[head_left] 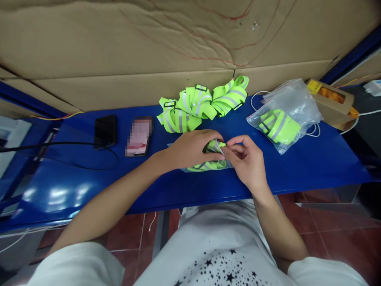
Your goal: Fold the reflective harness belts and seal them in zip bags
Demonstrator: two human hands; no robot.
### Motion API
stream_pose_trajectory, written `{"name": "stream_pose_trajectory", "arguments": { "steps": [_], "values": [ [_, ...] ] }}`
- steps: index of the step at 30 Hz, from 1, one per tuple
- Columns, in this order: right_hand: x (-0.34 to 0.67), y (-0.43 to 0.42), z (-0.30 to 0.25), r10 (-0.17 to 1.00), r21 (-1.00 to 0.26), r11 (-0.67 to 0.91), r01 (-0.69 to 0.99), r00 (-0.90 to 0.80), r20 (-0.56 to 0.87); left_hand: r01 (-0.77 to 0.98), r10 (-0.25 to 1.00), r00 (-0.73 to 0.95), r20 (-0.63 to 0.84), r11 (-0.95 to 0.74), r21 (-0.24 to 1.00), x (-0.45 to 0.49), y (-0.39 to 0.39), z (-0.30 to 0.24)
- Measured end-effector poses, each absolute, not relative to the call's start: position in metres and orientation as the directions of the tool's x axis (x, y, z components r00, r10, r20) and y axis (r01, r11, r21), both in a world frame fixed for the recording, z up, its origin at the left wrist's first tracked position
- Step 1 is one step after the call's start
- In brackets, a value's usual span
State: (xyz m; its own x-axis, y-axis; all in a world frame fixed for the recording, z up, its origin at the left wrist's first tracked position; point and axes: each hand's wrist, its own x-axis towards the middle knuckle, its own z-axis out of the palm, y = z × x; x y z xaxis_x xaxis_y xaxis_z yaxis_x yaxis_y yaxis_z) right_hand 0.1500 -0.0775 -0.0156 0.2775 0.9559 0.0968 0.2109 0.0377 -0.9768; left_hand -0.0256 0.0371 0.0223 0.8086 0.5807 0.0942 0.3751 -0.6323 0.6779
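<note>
Reflective band point(205, 165), partly inside a clear bag point(228, 163), lies mid-frame on the blue tabletop point(297, 167); we clench it in our left hand point(190, 149), our right hand point(247, 161) fingers pinching the bag's edge.

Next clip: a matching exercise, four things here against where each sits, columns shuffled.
1 loose neon-yellow reflective straps
2 large clear plastic bag of folded straps
3 black-edged smartphone
4 small clear bag with a neon strap

A held between left hand and right hand
B lying flat, left on the blue table
C piled at the table's back edge
D on the table's right part

Pairs: 1-C, 2-D, 3-B, 4-A
</note>
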Motion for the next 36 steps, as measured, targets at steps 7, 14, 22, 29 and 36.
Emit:
{"name": "stream_pose_trajectory", "arguments": {
  "steps": [7, 14, 22, 29, 36],
  "values": [
    [0.157, -0.096, 0.000, 0.978, -0.861, 0.195, 0.470, -0.161, 0.133, 0.262, 0.547, 0.832, 0.092, -0.533, 0.804, -0.034, 0.032, 0.024],
    [0.150, -0.076, -0.012, 0.917, -0.933, 0.231, 0.276, -0.381, 0.115, 0.281, 0.564, 0.821, 0.087, -0.532, 0.799, -0.017, 0.016, 0.030],
    [0.153, -0.054, -0.024, 0.948, -0.994, 0.114, -0.005, -0.299, 0.110, 0.329, 0.638, 0.754, -0.154, -0.164, 0.930, -0.047, 0.044, 0.024],
    [0.180, -0.030, 0.000, 0.932, -0.912, 0.292, 0.288, -0.299, 0.204, 0.224, 0.810, 0.520, -0.271, 0.178, 0.958, -0.064, 0.041, -0.003],
    [0.185, -0.001, -0.013, 0.892, -0.993, -0.044, 0.108, -0.444, -0.088, -0.076, 0.823, 0.462, -0.329, 0.407, 0.910, -0.057, 0.027, -0.014]
  ]
}}
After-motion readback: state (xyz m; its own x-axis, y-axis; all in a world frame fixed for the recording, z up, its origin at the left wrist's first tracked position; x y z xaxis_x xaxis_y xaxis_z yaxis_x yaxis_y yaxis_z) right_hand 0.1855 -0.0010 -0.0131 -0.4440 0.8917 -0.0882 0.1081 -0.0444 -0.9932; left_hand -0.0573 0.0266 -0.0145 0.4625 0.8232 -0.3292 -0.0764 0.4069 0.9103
